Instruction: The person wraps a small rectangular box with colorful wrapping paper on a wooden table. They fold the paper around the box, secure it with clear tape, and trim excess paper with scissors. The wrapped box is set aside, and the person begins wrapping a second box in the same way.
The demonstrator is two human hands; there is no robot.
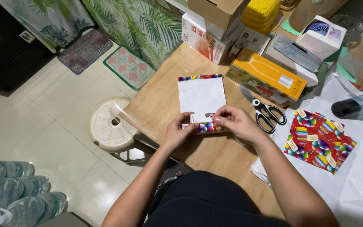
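White-backed sheet of balloon-print wrapping paper (201,96) is stretching lengthwise straight away from both hands; left hand (178,131) and right hand (235,122) are pinching its folded near edge, equally close.

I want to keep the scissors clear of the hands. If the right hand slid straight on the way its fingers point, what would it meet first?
The right hand points left, so it would first meet the left hand across the small box. The scissors lie behind it.
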